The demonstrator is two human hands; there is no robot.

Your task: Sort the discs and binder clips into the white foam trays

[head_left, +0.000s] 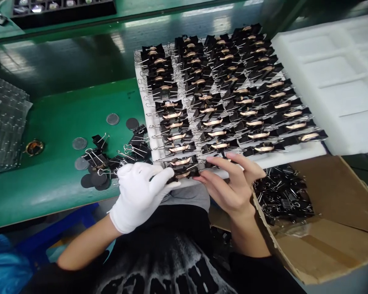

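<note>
In a white glove, my left hand (pixel 141 194) pinches the left end of a clipped watch-like piece (pixel 184 174) at the front edge of the white foam tray (pixel 145 102). My bare right hand (pixel 233 183) has its fingers curled at the right end of that same piece. Rows of gold-rimmed pieces (pixel 213 122), with black binder clips on their ends, fill the tray. Left of the tray, loose black binder clips (pixel 95 157) lie beside dark discs (pixel 98 178) and a clear-looking disc (pixel 112 119).
A cardboard box (pixel 334 245) of binder clips stands at the lower right, below a white foam tray (pixel 346 90). Stacked clear plastic trays (pixel 3 122) and a gold round piece (pixel 34 147) are on the green table (pixel 58 110). A black compartment tray (pixel 64 12) lies behind.
</note>
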